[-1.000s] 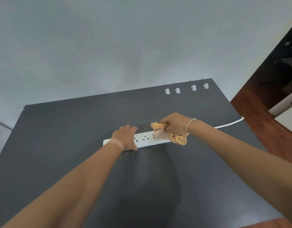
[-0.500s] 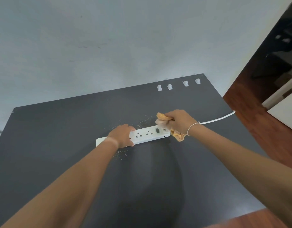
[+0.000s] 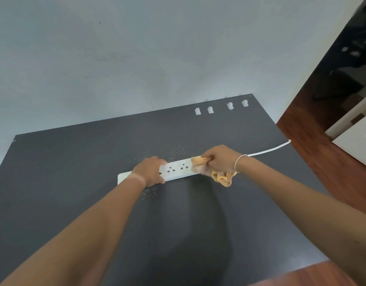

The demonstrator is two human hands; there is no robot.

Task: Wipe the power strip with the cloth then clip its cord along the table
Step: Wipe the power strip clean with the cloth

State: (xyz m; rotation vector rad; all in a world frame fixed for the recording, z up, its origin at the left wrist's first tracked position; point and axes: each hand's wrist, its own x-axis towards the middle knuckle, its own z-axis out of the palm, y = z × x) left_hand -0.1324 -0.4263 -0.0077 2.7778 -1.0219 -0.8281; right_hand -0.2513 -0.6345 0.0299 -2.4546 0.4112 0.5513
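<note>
A white power strip (image 3: pixel 175 169) lies flat in the middle of the dark table (image 3: pixel 75 162). My left hand (image 3: pixel 151 171) grips its left part and holds it down. My right hand (image 3: pixel 220 161) is closed on a crumpled orange cloth (image 3: pixel 221 175) pressed onto the strip's right end, hiding that end. The white cord (image 3: pixel 270 150) runs from behind my right wrist to the table's right edge and drops off. Several white cord clips (image 3: pixel 210 110) sit in a row near the table's far right edge.
Fine light crumbs (image 3: pixel 173 153) are scattered behind the strip, and more crumbs lie just in front of my left hand. A pale wall (image 3: pixel 136 58) stands behind the table. Wooden floor (image 3: pixel 314 153) and white furniture (image 3: pixel 355 145) lie to the right.
My right hand has slid the cloth back leftwards onto the strip's right end, covering the switch that showed half a second ago. My left hand keeps its hold.
</note>
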